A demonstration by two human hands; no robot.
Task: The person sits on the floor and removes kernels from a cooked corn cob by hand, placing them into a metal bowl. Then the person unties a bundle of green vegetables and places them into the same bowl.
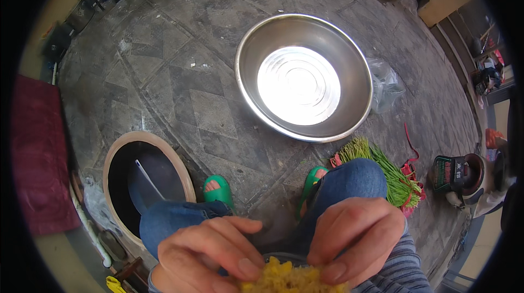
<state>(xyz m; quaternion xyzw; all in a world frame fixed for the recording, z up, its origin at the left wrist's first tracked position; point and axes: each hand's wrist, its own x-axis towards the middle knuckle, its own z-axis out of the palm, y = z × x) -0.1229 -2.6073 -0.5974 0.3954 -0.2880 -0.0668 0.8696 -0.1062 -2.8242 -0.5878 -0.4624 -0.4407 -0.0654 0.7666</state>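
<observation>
At the bottom edge, a yellow and tan piece with a rough, crumbly surface (288,278) is held between my two hands. My left hand (208,248) has its fingertips on the left side; one finger sticks out above it. On the other side, my right hand (360,235) pinches it between thumb and bent fingers. The lower part is cut off by the frame, so I cannot tell exactly what it is. Beyond my jeans-clad knees, a wide stainless steel basin (354,84) stands on the floor, with nothing visible inside.
A dark-mouthed earthenware jar (187,172) with a pale handle (149,180) inside stands left. Bundled green stalks (393,182), tied with red strips, lie by my right knee. A clear plastic bag (387,90) touches the basin. Maroon fabric (39,153) hangs left; a writing-marked object (446,174) stands right.
</observation>
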